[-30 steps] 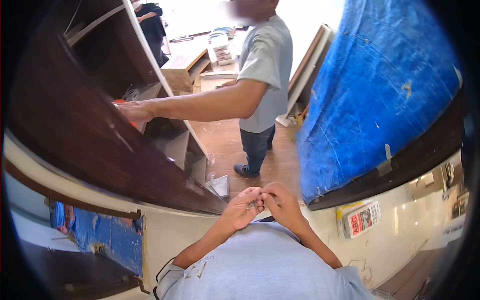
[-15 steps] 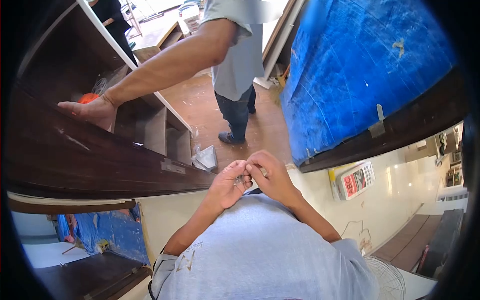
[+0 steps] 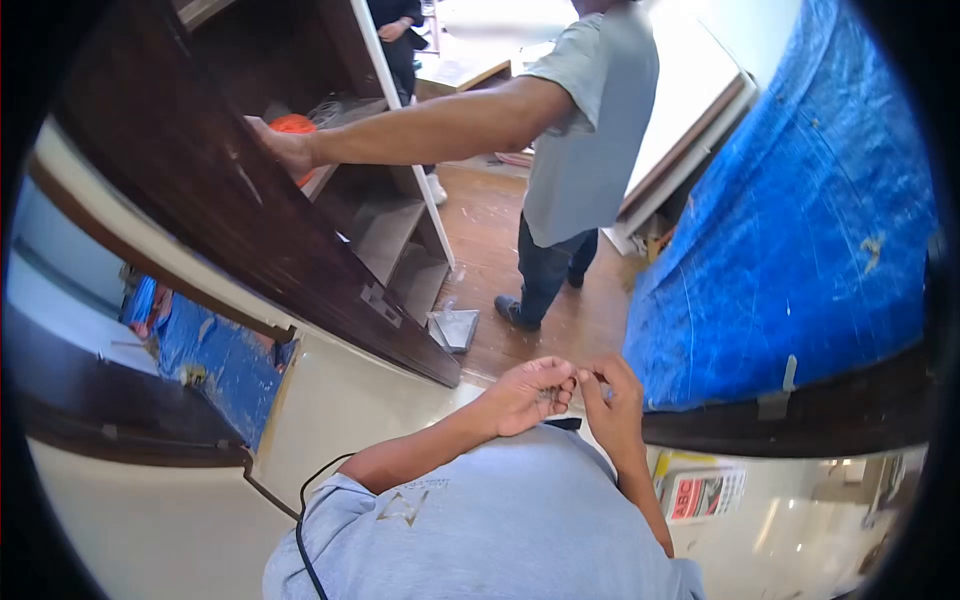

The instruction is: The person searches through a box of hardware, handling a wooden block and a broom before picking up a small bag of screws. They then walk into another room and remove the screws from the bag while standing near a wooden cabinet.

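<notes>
In front of my chest, my left hand is turned palm up with its fingers curled. Small greyish pieces seem to lie in it, too small to name. Close beside it, my right hand pinches thumb and forefinger together near the left fingertips. Whatever is in that pinch is too small to make out. Both hands are over the doorway, nearest to the dark brown door frame on the left.
A co-worker stands ahead, one hand on the frame's edge. Behind it are shelves with an orange item. A silvery packet lies on the wooden floor. Blue sheeting covers the right side; an ABC-labelled bag lies below.
My view has turned, so the door frame tilts more steeply and the co-worker appears further right. My hands have drawn slightly apart, still close together. The co-worker's hand stays on the frame.
</notes>
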### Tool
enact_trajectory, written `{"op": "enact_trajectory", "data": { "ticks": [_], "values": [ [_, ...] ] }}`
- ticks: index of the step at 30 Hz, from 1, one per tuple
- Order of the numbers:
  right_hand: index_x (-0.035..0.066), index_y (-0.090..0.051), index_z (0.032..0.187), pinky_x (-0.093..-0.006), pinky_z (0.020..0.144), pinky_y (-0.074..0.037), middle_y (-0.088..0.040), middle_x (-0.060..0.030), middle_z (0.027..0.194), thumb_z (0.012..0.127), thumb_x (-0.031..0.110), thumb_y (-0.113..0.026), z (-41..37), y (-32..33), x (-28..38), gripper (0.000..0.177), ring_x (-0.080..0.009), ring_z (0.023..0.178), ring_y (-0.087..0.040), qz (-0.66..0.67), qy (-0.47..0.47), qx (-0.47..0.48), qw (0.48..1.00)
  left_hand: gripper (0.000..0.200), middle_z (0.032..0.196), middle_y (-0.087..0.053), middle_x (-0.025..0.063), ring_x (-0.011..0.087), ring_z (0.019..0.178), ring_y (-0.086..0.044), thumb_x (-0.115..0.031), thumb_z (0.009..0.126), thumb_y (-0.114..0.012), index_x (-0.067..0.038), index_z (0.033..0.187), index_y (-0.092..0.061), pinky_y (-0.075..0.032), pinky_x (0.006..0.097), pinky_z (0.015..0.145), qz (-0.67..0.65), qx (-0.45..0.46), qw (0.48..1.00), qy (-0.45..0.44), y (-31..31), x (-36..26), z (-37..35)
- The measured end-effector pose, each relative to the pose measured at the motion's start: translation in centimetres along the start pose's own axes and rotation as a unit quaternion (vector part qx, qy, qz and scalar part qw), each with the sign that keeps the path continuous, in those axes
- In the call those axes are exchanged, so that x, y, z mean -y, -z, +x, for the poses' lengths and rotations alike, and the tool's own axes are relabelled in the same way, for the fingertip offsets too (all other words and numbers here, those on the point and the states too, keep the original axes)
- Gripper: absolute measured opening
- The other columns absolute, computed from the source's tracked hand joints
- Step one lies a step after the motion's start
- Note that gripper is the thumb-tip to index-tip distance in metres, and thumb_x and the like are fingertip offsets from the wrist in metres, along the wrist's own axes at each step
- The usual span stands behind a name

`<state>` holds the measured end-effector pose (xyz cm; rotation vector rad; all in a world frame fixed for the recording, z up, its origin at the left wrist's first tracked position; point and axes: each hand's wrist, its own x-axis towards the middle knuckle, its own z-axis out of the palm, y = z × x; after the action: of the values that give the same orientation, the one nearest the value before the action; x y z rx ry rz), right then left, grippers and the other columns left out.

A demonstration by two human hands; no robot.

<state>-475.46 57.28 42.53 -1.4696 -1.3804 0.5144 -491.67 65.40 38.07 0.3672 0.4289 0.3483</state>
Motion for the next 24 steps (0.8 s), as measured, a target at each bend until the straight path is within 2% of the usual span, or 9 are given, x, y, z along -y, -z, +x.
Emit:
{"op": "enact_trajectory", "data": {
  "ticks": [3,5,9,15,17,20,21,23,24],
  "values": [
    [-0.001,-0.068,0.092,-0.0347,0.069,-0.049,-0.064,-0.0138,0.086,0.091,0.005,-0.067,-0.7,1.9,-1.3,0.007,-0.0248,0.076,-0.062,0.001,-0.003,-0.012,1.000,0.014,0.092,-0.061,0.0004,0.0123,0.082,-0.059,-0.023,0.105,-0.061,-0.009,0.105,-0.061,-0.052,0.0284,0.078,0.009,-0.005,1.000,-0.024,-0.9,1.5,0.7],
    [-0.002,-0.065,0.093,-0.0367,0.072,-0.052,-0.065,-0.0154,0.089,0.091,0.003,-0.065,-0.7,3.1,-1.7,0.005,-0.0287,0.080,-0.065,-0.022,-0.012,0.019,1.000,0.015,0.093,-0.061,0.0005,0.0119,0.082,-0.059,-0.024,0.105,-0.060,-0.009,0.104,-0.061,-0.052,0.0282,0.077,0.012,-0.019,0.999,-0.035,-1.3,2.4,1.3],
    [-0.002,-0.065,0.092,-0.0372,0.071,-0.052,-0.065,-0.0160,0.089,0.091,0.002,-0.065,-1.0,4.3,-2.7,0.005,-0.0293,0.079,-0.065,-0.021,0.026,0.038,0.999,0.011,0.090,-0.061,0.0008,0.0123,0.082,-0.061,-0.020,0.104,-0.063,-0.009,0.103,-0.060,-0.052,0.0280,0.076,-0.016,-0.024,0.997,-0.066,-2.4,3.7,2.1],
    [-0.003,-0.066,0.091,-0.0359,0.070,-0.052,-0.067,-0.0154,0.089,0.090,0.003,-0.066,-1.4,5.8,-3.9,0.006,-0.0275,0.078,-0.066,-0.001,0.001,0.024,1.000,0.013,0.090,-0.061,0.0010,0.0117,0.082,-0.061,-0.021,0.104,-0.063,-0.009,0.103,-0.059,-0.053,0.0282,0.076,0.007,-0.044,0.997,-0.060,-3.3,4.6,3.0],
    [-0.003,-0.068,0.092,-0.0351,0.070,-0.052,-0.068,-0.0151,0.090,0.090,0.004,-0.066,-1.2,5.4,-4.1,0.007,-0.0256,0.078,-0.066,0.016,0.019,0.013,1.000,0.014,0.087,-0.058,-0.0005,0.0100,0.078,-0.057,-0.022,0.104,-0.062,-0.009,0.104,-0.057,-0.050,0.0265,0.071,0.037,-0.047,0.996,-0.069,-4.2,4.6,2.5],
    [-0.001,-0.069,0.093,-0.0305,0.073,-0.052,-0.068,-0.0100,0.087,0.093,0.008,-0.068,-0.5,4.5,-4.5,0.010,-0.0176,0.078,-0.065,0.052,0.014,0.028,0.998,0.016,0.081,-0.049,-0.0023,0.0088,0.069,-0.046,-0.025,0.105,-0.060,-0.010,0.104,-0.054,-0.040,0.0246,0.063,0.110,-0.049,0.989,-0.087,-5.2,3.8,0.6],
    [-0.001,-0.069,0.093,-0.0305,0.073,-0.052,-0.068,-0.0100,0.087,0.093,0.008,-0.068,-0.2,4.0,-4.9,0.010,-0.0176,0.078,-0.065,0.050,0.018,0.018,0.998,0.016,0.081,-0.049,-0.0023,0.0088,0.069,-0.046,-0.025,0.105,-0.060,-0.010,0.104,-0.054,-0.040,0.0246,0.063,0.118,-0.042,0.988,-0.085,-5.6,3.0,-0.9],
    [-0.002,-0.070,0.096,-0.0344,0.072,-0.053,-0.068,-0.0149,0.091,0.092,0.007,-0.068,-0.1,2.6,-5.1,0.010,-0.0243,0.079,-0.067,0.063,0.030,0.047,0.996,0.019,0.087,-0.051,-0.0005,0.0096,0.077,-0.049,-0.027,0.104,-0.062,-0.009,0.102,-0.054,-0.041,0.0270,0.068,0.211,0.008,0.977,-0.027,-6.3,0.7,-4.9],
    [-0.002,-0.071,0.097,-0.0346,0.072,-0.053,-0.068,-0.0143,0.091,0.093,0.009,-0.068,0.1,2.3,-4.4,0.012,-0.0238,0.081,-0.067,0.075,0.006,0.075,0.994,0.021,0.087,-0.052,-0.0003,0.0092,0.077,-0.048,-0.027,0.104,-0.062,-0.008,0.100,-0.055,-0.041,0.0268,0.068,0.330,0.022,0.944,-0.011,-8.2,-0.8,-7.7]
  ]
}}
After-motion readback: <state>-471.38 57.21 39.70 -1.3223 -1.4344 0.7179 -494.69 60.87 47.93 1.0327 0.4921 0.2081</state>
